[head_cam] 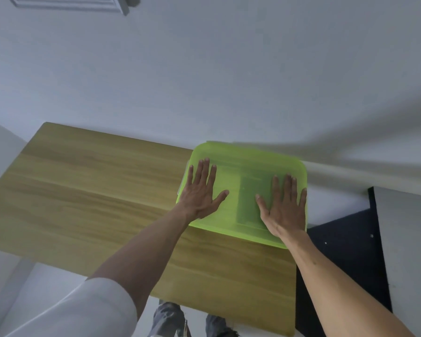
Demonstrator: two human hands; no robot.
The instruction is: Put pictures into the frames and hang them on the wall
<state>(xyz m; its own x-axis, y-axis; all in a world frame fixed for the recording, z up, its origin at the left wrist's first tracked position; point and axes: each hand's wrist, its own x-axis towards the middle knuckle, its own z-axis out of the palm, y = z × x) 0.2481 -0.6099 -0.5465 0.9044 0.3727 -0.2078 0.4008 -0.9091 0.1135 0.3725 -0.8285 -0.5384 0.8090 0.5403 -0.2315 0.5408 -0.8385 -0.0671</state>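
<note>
A translucent green plastic box with its lid on stands at the far right end of the wooden table, against the white wall. A darker rectangular shape shows faintly through the lid; I cannot tell what it is. My left hand lies flat on the lid's left side, fingers spread. My right hand lies flat on the lid's right side, fingers spread. Neither hand grips anything. No picture or loose frame is in sight.
The white wall rises straight behind the table. A framed edge shows on the wall at top left. A dark mat covers the floor to the right of the table. My legs stand at the table's near edge.
</note>
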